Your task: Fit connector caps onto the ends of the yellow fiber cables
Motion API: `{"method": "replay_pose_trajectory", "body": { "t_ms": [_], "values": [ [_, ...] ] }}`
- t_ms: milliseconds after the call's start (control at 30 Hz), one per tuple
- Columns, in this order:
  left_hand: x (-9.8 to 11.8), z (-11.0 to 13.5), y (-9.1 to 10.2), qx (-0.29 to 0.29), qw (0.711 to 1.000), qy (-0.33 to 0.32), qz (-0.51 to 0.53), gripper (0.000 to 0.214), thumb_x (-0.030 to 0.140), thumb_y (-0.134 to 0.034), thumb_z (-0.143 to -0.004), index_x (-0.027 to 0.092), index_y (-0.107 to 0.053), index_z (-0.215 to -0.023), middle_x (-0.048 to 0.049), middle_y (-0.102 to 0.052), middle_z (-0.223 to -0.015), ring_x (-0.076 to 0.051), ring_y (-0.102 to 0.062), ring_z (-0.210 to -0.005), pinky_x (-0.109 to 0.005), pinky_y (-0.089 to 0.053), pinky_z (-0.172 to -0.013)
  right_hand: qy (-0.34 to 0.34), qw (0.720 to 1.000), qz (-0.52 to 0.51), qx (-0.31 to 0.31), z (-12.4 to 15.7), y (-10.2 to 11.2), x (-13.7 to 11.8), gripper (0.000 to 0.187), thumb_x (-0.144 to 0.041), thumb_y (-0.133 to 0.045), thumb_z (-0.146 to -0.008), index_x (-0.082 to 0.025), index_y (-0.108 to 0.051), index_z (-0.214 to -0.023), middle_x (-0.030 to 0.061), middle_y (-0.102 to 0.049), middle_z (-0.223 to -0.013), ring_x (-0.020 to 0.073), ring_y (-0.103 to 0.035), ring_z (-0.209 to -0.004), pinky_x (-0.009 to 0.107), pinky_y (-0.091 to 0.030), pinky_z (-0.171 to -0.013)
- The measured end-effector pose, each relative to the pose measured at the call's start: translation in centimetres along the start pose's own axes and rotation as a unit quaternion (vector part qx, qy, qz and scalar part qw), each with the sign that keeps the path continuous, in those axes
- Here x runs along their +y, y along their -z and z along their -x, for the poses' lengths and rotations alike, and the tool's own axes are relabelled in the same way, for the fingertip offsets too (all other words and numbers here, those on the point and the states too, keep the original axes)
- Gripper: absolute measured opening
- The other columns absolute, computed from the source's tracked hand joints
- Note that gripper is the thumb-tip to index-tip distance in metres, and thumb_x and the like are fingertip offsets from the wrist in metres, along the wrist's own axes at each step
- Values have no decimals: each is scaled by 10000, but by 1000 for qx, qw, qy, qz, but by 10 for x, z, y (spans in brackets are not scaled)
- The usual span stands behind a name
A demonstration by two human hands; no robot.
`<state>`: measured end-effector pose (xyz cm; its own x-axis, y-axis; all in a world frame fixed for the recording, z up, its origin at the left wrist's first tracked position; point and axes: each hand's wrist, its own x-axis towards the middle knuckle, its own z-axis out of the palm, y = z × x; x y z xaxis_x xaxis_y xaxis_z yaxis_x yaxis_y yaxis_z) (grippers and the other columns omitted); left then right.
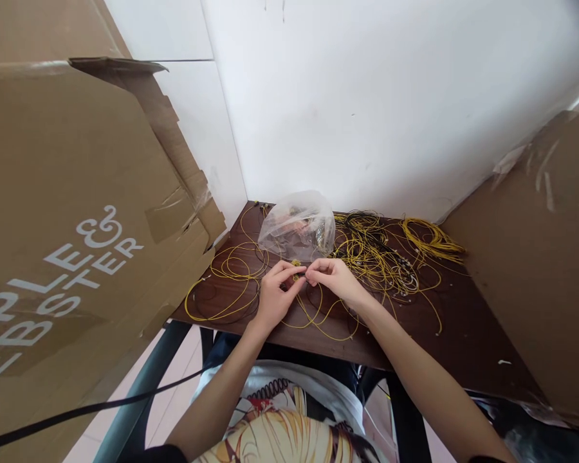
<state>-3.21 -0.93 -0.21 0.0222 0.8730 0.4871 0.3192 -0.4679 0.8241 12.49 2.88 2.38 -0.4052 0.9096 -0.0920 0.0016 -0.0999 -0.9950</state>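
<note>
My left hand and my right hand meet over the middle of a dark wooden table. Both pinch a small yellow cable end between fingertips and thumbs. Loose yellow cable loops trail from the pinch to the left and toward the table's front edge. Just behind my hands lies a clear plastic bag with small parts inside.
A tangled heap of yellow and black cables lies at the back right, with a yellow coil beside it. Large cardboard boxes stand at the left and right. A white wall is behind.
</note>
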Motion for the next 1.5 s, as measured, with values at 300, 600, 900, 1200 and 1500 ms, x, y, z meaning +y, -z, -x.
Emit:
{"method": "replay_pose_trajectory", "body": {
  "t_ms": [300,600,900,1200,1500],
  "values": [
    [-6,2,-2,8,1000,24,0,344,219,-632,-809,203,-608,-1152,-30,-591,-857,-106,-541,-665,-204,-454,-574,8,1000,5,4,-2,1,3,177,-312,-700,-625,-148,-635,-637,-7,-598,-570,97,-522,-554,254,-434,-603],
    [-7,3,-4,19,999,42,15,203,224,-629,-807,180,-592,-1001,-35,-612,-872,-116,-584,-689,-224,-497,-618,8,1000,-6,19,-2,2,3,199,-326,-712,-629,-148,-623,-633,-5,-601,-577,96,-516,-560,255,-416,-614],
    [-3,1,1,7,1000,10,-26,84,223,-607,-846,172,-665,-879,-36,-646,-828,-131,-590,-716,-240,-460,-646,10,1000,4,0,-1,3,4,198,-311,-721,-637,-128,-645,-645,-6,-599,-573,90,-509,-546,249,-409,-593],
    [-2,0,1,-11,999,-14,-32,97,193,-598,-850,176,-693,-860,-40,-647,-818,-135,-593,-740,-241,-457,-664,12,1000,12,-20,-2,7,8,175,-279,-725,-652,-115,-665,-662,-16,-599,-558,76,-515,-533,225,-400,-576],
    [-1,1,1,-8,999,-21,-31,106,207,-596,-857,178,-690,-896,-37,-631,-817,-124,-566,-717,-238,-446,-662,21,999,9,-46,-3,12,8,242,-346,-768,-650,-119,-702,-705,10,-655,-605,89,-561,-563,230,-438,-613]
  ]
}}
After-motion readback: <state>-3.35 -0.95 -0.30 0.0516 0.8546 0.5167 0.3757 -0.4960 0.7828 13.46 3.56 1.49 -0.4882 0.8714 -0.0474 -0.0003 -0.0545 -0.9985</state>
